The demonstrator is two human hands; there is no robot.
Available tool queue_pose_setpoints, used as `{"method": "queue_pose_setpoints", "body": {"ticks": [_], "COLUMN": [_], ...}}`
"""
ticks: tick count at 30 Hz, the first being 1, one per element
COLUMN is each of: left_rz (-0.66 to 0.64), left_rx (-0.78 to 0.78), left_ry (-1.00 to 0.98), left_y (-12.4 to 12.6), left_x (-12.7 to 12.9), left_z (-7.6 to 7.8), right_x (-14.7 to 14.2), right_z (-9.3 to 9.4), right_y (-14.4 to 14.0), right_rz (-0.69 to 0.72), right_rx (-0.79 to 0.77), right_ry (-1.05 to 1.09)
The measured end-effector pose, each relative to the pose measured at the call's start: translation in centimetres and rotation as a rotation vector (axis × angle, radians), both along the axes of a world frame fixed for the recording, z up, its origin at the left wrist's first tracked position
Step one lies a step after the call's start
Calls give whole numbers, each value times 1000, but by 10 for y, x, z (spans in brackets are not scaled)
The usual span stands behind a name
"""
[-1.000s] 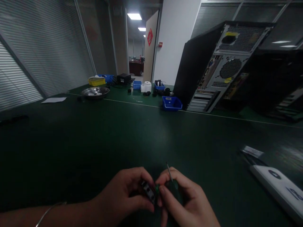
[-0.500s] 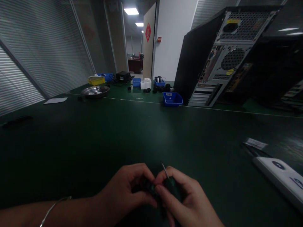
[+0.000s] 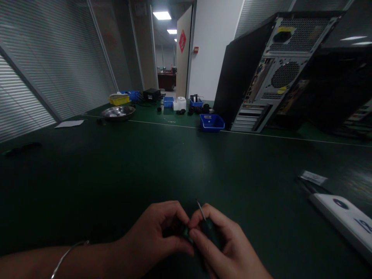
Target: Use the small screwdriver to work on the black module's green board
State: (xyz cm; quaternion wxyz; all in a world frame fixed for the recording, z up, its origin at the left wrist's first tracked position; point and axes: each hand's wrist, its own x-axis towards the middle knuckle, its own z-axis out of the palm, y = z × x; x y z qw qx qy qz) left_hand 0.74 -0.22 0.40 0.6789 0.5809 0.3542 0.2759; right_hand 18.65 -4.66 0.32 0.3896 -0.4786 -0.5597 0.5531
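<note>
Low in the middle of the head view, my left hand (image 3: 158,232) is closed around a small dark part (image 3: 185,232) with a greenish edge; its kind is too dim to tell. My right hand (image 3: 223,240) is closed as well, its thumb and forefinger pinched together at the right side of that part. Lying across the same palm is a screwdriver (image 3: 211,231) with a dark green handle. Its thin metal shaft sticks out past the forefinger, pointing up and to the left. Both hands meet just above the green table (image 3: 139,162).
A white device (image 3: 345,221) with a cable lies at the right. Behind stand a blue bin (image 3: 211,123) and a black computer tower (image 3: 241,73). A metal bowl (image 3: 118,113), a yellow basket (image 3: 119,100) and a paper sheet (image 3: 69,123) are at the back left. A dark tool (image 3: 21,148) lies far left.
The screwdriver's tip has shifted slightly to the left with a small turn of my right hand. Both hands otherwise keep their place around the small part.
</note>
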Motion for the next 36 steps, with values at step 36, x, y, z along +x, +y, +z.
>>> {"method": "queue_pose_setpoints", "body": {"ticks": [36], "left_rz": [92], "left_rx": [-216], "left_ry": [-140], "left_y": [5], "left_x": [-9], "left_z": [6], "right_x": [3], "right_z": [0], "right_y": [5], "right_rz": [-38], "right_rx": [-139], "right_ry": [60]}}
